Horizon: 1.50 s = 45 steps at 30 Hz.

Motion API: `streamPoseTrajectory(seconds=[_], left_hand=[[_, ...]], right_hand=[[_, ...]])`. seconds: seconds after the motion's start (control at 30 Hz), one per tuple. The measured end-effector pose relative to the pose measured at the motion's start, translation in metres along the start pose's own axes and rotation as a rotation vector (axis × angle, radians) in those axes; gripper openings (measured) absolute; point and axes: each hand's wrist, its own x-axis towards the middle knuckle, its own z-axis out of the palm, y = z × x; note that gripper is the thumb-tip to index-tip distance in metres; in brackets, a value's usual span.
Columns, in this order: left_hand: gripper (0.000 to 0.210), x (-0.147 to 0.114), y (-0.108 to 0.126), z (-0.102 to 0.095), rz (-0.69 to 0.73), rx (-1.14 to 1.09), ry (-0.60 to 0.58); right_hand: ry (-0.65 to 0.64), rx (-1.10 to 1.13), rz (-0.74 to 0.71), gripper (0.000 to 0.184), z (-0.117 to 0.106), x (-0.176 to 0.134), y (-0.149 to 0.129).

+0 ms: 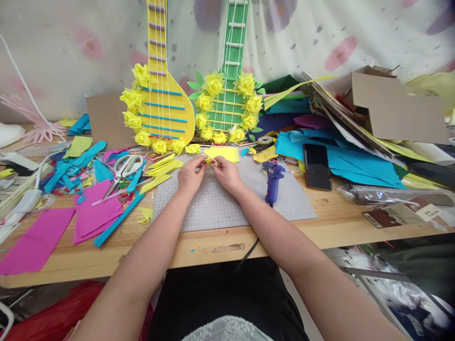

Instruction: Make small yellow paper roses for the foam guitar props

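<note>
Works at a wooden surface bearing a gray cutting mat and, well to the right, a clear plastic package with contents too unclear to tell. Pinches, with left hand and right hand both narrowed, a small yellow piece over the mat's far part, with long axis roughly sideways from hand to hand, ends partly hidden.

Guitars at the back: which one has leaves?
The green guitar: leaves poke out beside its yellow flowers; the yellow guitar shows flowers but no leaves.
</note>
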Motion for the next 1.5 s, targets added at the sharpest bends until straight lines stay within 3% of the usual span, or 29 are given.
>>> streamPoseTrajectory(seconds=[0.87,0.97,1.1,1.3,1.5], left_hand=[[0.031,0.000,0.008,-0.002,0.036,0.089,-0.008],[0.031,0.001,0.006,-0.002,0.036,0.032,0.021],[0.031,0.003,0.000,0.003,-0.083,-0.127,0.067],[0.032,0.004,-0.004,0.006,-0.222,-0.307,0.039],[0.032,0.004,-0.004,0.006,-0.186,-0.307,0.037]], right_hand=[[-0.024,0.006,-0.037,0.018,-0.002,-0.004,-0.005],[-0.016,-0.001,-0.061,0.020,-0.003,-0.004,-0.005],[0.019,-0.044,-0.060,0.024,-0.005,-0.002,-0.003],[0.052,-0.132,-0.106,0.027,-0.004,-0.002,-0.002],[0.035,-0.176,-0.125,0.027,-0.001,-0.003,-0.006]])
